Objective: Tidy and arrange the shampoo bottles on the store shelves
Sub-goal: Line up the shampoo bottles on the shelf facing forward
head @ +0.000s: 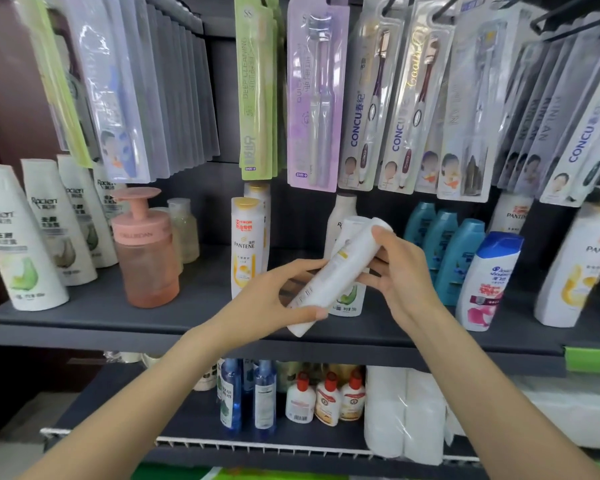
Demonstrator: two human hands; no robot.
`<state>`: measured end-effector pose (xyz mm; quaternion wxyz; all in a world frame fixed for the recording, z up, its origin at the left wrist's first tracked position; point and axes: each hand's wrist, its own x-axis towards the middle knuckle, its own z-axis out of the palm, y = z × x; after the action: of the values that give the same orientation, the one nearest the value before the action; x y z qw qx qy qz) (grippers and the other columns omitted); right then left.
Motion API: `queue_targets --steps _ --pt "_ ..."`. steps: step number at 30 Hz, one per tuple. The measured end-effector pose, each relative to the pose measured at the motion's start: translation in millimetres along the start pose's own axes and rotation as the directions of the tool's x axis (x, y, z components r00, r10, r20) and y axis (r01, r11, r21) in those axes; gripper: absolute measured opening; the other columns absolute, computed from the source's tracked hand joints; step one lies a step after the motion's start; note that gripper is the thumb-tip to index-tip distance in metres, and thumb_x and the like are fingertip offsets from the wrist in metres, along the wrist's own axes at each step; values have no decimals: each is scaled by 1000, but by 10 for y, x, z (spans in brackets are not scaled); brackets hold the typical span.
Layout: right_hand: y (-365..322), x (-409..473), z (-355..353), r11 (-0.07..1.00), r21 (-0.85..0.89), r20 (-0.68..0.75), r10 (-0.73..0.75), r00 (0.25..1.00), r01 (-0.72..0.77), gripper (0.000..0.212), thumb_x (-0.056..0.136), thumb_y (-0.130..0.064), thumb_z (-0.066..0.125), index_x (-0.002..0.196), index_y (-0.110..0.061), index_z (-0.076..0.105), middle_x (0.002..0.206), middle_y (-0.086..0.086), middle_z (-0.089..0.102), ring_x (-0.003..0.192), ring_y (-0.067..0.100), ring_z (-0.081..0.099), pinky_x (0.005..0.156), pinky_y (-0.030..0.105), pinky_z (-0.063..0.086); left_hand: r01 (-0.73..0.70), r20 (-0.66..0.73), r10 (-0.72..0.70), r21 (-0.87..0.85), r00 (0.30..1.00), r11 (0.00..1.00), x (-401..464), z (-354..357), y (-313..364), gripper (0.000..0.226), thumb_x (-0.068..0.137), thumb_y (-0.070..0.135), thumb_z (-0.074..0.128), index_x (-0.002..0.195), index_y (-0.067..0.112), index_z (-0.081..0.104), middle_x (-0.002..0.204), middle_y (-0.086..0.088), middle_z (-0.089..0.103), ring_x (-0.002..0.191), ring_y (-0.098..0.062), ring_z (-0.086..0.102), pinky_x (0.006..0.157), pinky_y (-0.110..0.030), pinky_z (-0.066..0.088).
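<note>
Both hands are clamped on one white shampoo bottle (336, 275), which I hold tilted in the air just in front of the grey shelf (118, 323), its cap end up and away from me, its base low and toward me. My left hand (274, 303) wraps the lower end, thumb across the front; my right hand (399, 268) pinches the upper part near the cap, fingers partly behind the body.

Taking that held bottle as the landmark: directly behind it stands a white bottle with a green leaf label (349, 299), largely hidden, and I cannot tell whether the two touch. Left of it stands a yellow-capped Pantene bottle (245, 247), narrow and tall. Right of it is a row of teal bottles (458, 258), with a blue-capped Head & Shoulders bottle (489, 282) in front of them. Above it hang toothbrush packs (312, 98), their lower edges close over the shelf.

My worry is the clearance. If I swing the bottle upright too fast, its base could strike the green-labelled one and tip it backward, or my left elbow could brush the Pantene bottle over. Lifting high risks catching the toothbrush packs. The smooth plastic also looks slippery; loosening one hand early could let it drop onto the lower shelf (194, 431).
</note>
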<state>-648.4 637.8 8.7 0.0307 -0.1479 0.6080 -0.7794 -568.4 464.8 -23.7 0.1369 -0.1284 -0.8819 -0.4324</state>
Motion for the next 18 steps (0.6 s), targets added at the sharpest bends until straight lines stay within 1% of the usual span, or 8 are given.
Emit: queue_targets --steps 2,4,7,10,12,14,18 --pt "7 1 -37 998 63 -5 24 1000 -24 24 96 -22 49 113 -8 59 109 16 66 98 24 66 73 36 57 12 30 -13 19 999 1000 -38 -8 -12 69 75 29 76 132 45 40 114 20 57 101 6 55 87 -15 49" --pt "11 -8 -59 989 138 26 40 999 -43 26 96 -20 48 116 -6 57 111 16 65 100 24 66 76 36 56 3 -2 -3 66 1000 998 -51 -9 -13 70 73 29 77 131 45 41 113 19 58 101 5 55 87 -16 49" --pt "1 -19 -94 976 208 95 40 995 -59 19 97 -16 47 107 -6 60 107 14 67 95 22 68 77 35 58 -22 -107 38 150 993 988 -68 -24 -29 68 72 29 77 132 40 46 115 15 56 103 2 52 86 -17 47" --pt "6 -15 -162 976 207 135 35 990 -63 19 96 -12 48 105 -4 62 105 15 69 94 22 70 78 34 59 -38 -214 97 261 972 965 -96 -67 -59 64 71 27 78 129 35 50 118 17 52 108 3 45 89 -12 35" --pt "26 -14 -199 979 197 146 33 989 -61 21 96 -11 49 109 -2 62 106 16 70 96 24 69 79 34 58 -55 -257 144 322 956 945 -114 -90 -62 63 70 24 79 127 33 52 118 18 49 111 2 41 91 -5 29" --pt "38 -15 -212 977 202 150 32 988 -63 21 95 -11 50 109 -2 62 105 15 71 96 24 69 78 34 59 -66 -273 176 368 946 927 -122 -98 -68 63 70 24 79 127 32 53 119 17 47 112 2 38 91 -2 26" --pt "35 -6 -204 972 225 164 33 986 -70 19 95 -10 50 107 -3 63 103 14 71 97 24 69 79 35 58 -72 -281 202 412 938 909 -123 -96 -76 65 70 25 79 128 32 52 121 16 46 113 1 36 92 0 24"
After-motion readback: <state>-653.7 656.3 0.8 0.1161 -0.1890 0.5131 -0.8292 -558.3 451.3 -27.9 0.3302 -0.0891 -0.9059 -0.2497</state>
